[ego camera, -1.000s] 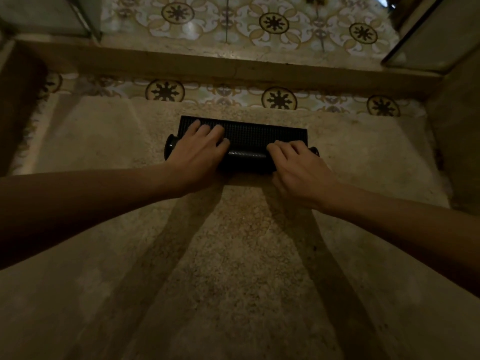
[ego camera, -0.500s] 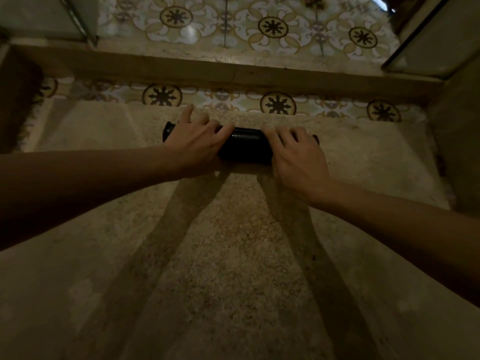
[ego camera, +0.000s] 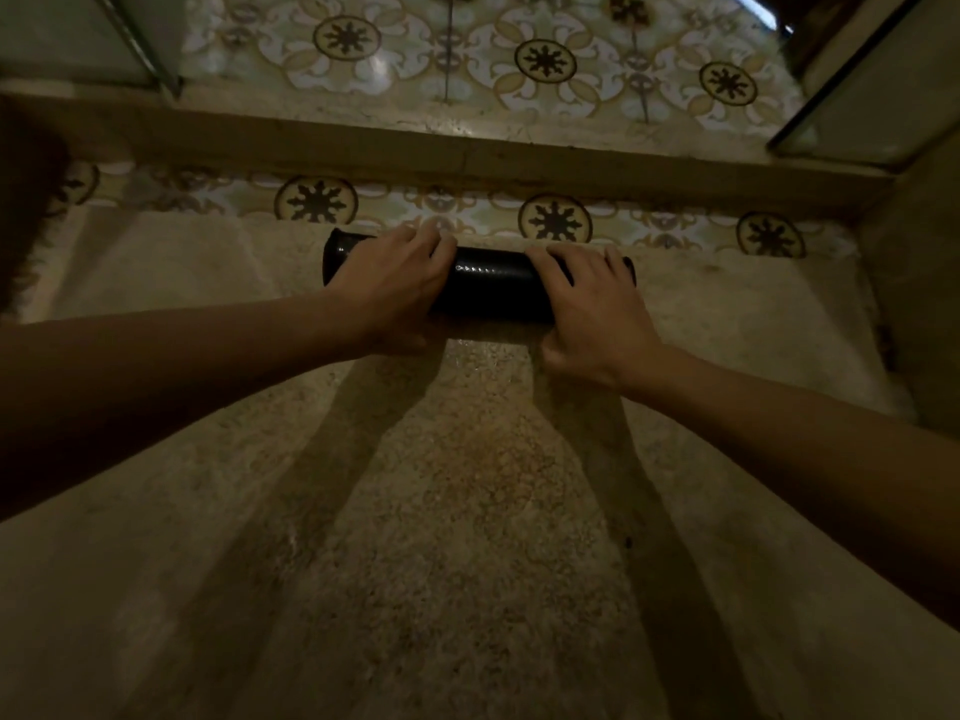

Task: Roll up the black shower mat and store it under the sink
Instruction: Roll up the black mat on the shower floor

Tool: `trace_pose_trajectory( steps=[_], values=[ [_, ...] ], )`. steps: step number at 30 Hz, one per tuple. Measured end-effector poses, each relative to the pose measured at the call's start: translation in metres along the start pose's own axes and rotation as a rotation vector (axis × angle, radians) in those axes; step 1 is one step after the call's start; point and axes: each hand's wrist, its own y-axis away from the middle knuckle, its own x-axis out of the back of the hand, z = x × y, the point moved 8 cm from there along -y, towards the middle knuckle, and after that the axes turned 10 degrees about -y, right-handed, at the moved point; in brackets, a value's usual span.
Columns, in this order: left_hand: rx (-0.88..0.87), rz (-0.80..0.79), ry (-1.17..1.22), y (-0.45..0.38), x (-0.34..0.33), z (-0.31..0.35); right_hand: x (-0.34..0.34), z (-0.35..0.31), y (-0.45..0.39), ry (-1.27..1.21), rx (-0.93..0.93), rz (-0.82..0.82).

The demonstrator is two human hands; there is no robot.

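Note:
The black shower mat (ego camera: 491, 285) lies as one tight roll across the speckled shower floor (ego camera: 467, 511), close to the patterned tile strip at the far end. My left hand (ego camera: 395, 288) is wrapped over the roll's left part, fingers curled over the top. My right hand (ego camera: 592, 304) grips its right part the same way. Only the shiny middle and the two ends of the roll show between and beside my hands. No sink is in view.
A raised stone curb (ego camera: 467, 158) runs across just beyond the roll, with patterned floor tiles (ego camera: 545, 59) behind it. Glass panels stand at the far left (ego camera: 78, 39) and far right (ego camera: 872, 96). Walls close in on both sides.
The last flat strip of mat has been rolled in; the roll and both hands have moved away from me toward the tile strip. My fingers now curl around the roll.

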Motion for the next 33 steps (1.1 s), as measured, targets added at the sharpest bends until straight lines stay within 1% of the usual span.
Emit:
trace_pose_trajectory(
  steps=[3, 8, 16, 20, 27, 30, 33],
  values=[
    [0.007, -0.015, 0.013, -0.01, -0.007, -0.001, -0.003, 0.005, -0.013, 0.016, -0.014, -0.013],
    [0.022, 0.027, 0.005, -0.024, -0.013, -0.005, -0.008, 0.013, -0.031, 0.057, -0.039, -0.008],
    [0.044, -0.023, 0.086, -0.05, -0.012, -0.019, 0.0, 0.023, -0.061, 0.032, -0.053, -0.004],
    [0.088, 0.014, 0.079, -0.049, -0.013, -0.02, 0.001, 0.023, -0.062, 0.047, -0.04, 0.052],
    [0.08, 0.094, 0.048, -0.041, -0.018, -0.016, -0.004, 0.024, -0.052, 0.081, -0.044, 0.124],
    [0.093, 0.072, 0.056, -0.037, -0.017, -0.015, -0.002, 0.019, -0.048, 0.09, -0.049, 0.11],
    [0.092, 0.02, 0.088, -0.025, -0.003, -0.014, 0.013, 0.009, -0.035, 0.09, -0.068, 0.045]
  ],
)
